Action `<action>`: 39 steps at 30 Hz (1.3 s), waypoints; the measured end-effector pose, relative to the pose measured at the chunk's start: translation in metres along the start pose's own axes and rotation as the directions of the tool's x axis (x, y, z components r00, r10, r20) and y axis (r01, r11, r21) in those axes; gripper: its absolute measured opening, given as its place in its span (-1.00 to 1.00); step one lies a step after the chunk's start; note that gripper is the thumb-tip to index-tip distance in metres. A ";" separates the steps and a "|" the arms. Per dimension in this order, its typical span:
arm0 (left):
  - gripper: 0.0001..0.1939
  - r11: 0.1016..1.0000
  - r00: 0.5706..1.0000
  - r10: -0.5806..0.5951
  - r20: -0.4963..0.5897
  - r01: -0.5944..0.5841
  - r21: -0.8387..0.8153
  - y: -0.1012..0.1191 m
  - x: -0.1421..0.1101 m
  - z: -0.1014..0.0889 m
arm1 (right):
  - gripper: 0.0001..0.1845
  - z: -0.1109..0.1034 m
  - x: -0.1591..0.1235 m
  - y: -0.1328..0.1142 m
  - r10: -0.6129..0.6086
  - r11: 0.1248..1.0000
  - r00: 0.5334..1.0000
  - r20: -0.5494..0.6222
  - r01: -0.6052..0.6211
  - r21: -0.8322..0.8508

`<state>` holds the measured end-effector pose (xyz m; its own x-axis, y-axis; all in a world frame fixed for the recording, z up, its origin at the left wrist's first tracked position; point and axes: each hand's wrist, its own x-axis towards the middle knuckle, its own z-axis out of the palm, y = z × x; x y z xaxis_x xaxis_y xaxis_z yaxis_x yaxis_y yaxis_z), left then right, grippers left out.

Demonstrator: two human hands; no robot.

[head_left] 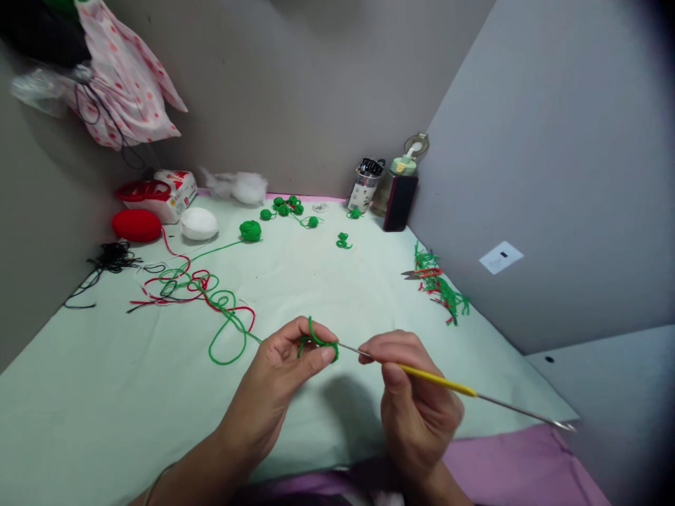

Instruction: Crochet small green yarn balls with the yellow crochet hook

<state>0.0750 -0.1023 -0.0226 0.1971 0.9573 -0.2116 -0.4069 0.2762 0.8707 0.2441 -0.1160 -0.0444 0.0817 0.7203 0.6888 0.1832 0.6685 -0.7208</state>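
Pinched between the thumb and fingers of my left hand (279, 376) is a small piece of green crochet work (330, 349), partly hidden by the fingers. My right hand (416, 400) is closed around the yellow handle of a crochet hook (440, 380). The hook's thin metal tip reaches left to the green piece; whether it sits inside a loop I cannot tell. Its other metal end points to the lower right. Green yarn (228, 360) runs from my left hand into a loose tangle on the table.
At the left lie a red yarn ball (137, 225), a white one (199, 223), a green one (250, 230) and black yarn (113, 258). Several small green pieces (283, 209) lie at the back. Scissors (425, 273) rest on yarn scraps at the right, near a phone (401, 204) and bottle (403, 167).
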 end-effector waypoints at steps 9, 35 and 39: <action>-0.87 0.999 0.999 0.038 0.011 -0.038 -0.013 -0.003 0.000 0.000 | -0.66 0.000 0.001 -0.005 -0.159 0.977 0.982 0.105 0.172 -0.129; -0.49 0.987 0.995 0.083 0.056 -0.074 -0.144 0.074 0.018 -0.019 | -0.72 0.062 0.070 -0.013 -0.034 0.998 0.996 0.083 0.029 0.060; -0.35 0.987 0.995 0.091 0.039 -0.085 -0.137 0.078 0.024 -0.032 | -0.83 0.077 0.083 -0.002 0.074 0.959 0.987 0.143 -0.110 0.260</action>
<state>0.0195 -0.0555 0.0259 0.1938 0.9744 -0.1141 -0.5407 0.2032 0.8163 0.1749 -0.0434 0.0079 -0.0460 0.7869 0.6153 -0.0875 0.6104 -0.7872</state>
